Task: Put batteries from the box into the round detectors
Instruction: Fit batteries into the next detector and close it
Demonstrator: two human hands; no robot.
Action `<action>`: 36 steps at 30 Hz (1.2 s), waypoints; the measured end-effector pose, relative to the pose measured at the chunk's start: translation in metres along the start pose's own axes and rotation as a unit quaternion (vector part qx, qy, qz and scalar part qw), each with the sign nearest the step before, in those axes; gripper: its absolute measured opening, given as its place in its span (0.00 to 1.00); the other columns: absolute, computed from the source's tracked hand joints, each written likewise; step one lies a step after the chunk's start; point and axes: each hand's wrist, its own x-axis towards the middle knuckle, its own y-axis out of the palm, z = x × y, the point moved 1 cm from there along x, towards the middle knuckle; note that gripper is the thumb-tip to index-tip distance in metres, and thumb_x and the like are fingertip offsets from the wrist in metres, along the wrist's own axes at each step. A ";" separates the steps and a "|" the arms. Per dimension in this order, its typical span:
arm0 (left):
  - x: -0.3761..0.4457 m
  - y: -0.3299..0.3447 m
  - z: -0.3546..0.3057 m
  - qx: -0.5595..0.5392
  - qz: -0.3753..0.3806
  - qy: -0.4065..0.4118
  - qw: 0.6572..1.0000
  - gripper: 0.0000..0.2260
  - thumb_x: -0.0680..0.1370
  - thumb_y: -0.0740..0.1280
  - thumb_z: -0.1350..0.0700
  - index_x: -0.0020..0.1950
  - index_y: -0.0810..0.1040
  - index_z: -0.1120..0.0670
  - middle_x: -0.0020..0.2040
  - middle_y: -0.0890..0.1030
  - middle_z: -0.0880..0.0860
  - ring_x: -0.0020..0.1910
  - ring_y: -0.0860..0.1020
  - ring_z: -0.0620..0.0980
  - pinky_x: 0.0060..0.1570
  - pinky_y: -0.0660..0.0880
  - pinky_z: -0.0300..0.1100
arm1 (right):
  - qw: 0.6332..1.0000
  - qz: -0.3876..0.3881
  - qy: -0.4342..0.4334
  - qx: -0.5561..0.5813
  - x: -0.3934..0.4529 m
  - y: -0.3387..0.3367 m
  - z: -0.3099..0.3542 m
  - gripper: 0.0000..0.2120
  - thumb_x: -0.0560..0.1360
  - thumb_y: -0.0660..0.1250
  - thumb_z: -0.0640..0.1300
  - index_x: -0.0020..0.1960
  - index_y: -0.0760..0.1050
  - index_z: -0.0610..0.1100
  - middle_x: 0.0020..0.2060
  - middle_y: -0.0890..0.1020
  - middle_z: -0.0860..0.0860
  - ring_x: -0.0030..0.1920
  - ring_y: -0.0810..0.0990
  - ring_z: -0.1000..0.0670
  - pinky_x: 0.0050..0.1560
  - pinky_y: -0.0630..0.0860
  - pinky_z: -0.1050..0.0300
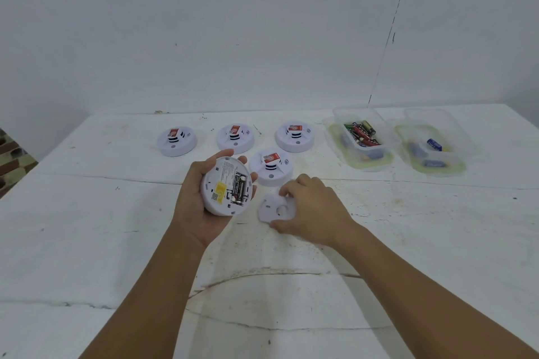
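Left hand (201, 201) cupping an upturned detector (226, 186), two batteries (239, 185) seated in its bay; yellow sticker and fine print there unreadable. Right hand (309, 208) pinching the white back cover (275, 207) flat on the table (116, 242). Best to lift, align tabs, twist shut. Battery box (361, 132) far right, brands illegible.

— Your left hand (201, 198)?
— Raised, palm up, fingers curled round a detector (227, 186), forearm running in from 7 o'clock.
— And your right hand (312, 207)?
— At 3 o'clock of the left, knuckles up, thumb and fingers pinching a white cover plate (275, 208); forearm from 5 o'clock.
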 end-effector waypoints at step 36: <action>0.019 0.048 0.027 -0.010 0.086 -0.114 0.990 0.15 0.81 0.62 0.44 0.59 0.81 0.51 0.53 0.81 0.56 0.53 0.78 0.58 0.45 0.74 0.46 | 0.913 -0.289 -0.220 0.185 0.006 -0.003 -0.002 0.20 0.76 0.72 0.61 0.64 0.83 0.56 0.63 0.80 0.53 0.63 0.78 0.51 0.61 0.75 0.42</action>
